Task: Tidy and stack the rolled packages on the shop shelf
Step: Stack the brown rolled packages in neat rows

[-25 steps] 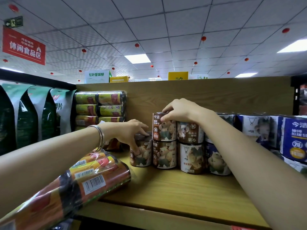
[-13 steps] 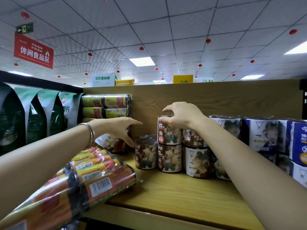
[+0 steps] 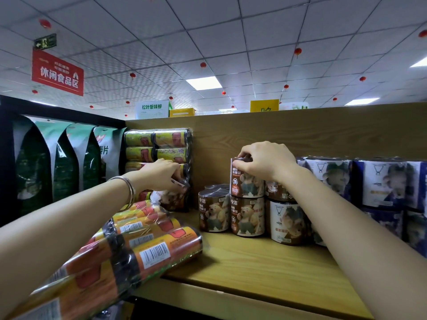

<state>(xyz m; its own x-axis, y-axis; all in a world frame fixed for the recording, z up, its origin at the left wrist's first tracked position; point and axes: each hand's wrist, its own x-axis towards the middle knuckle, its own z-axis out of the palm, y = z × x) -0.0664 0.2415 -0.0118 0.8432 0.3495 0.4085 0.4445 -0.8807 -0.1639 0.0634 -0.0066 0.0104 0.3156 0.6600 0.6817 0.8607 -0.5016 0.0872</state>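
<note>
A wooden shop shelf (image 3: 265,262) with a wooden back panel is seen from head height, under a tiled ceiling. At the far left, tall green snack bags (image 3: 57,165) are ranged upright. Across the near left edge of the shelf, a long shrink-wrapped pack of orange rolls (image 3: 138,248) is laid on its side, jutting past the edge, apparently parked there until space is made. Against the back panel, a stack of yellow-green wrapped roll packs (image 3: 159,146) is piled. At the right, blue-and-white packaged rolls (image 3: 383,181) are stacked two high.

In the middle, brown bear-printed rolls (image 3: 247,215) are stood upright, touching one another, some two high. One upper brown roll (image 3: 246,181) is set on a lower one; its top rim is pinched by the fingertips of the right hand (image 3: 265,161), probably so it can be squared up on the stack. The left hand (image 3: 161,174), a bangle (image 3: 128,190) at its wrist, is curled around a crinkled pack low in the yellow-green stack, seemingly gripping it, though the fingertips are partly hidden.
</note>
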